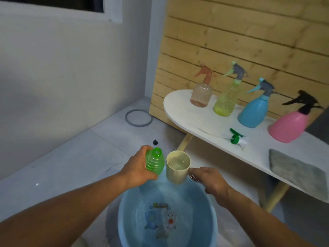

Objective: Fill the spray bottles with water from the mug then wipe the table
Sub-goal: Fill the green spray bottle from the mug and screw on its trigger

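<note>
Green bottle (pixel 154 163), uncapped, is gripped in the left hand (pixel 137 166) above the blue basin (pixel 124 211); the right hand (pixel 209 179) curls round the cream mug (pixel 178 166) handle, water seemingly inside.

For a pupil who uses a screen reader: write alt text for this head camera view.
Over a blue basin of water, the left hand grips an uncapped green bottle beside a cream mug held by the right hand. On the white table stand four capped spray bottles, with a loose green sprayer head and a grey cloth.
</note>
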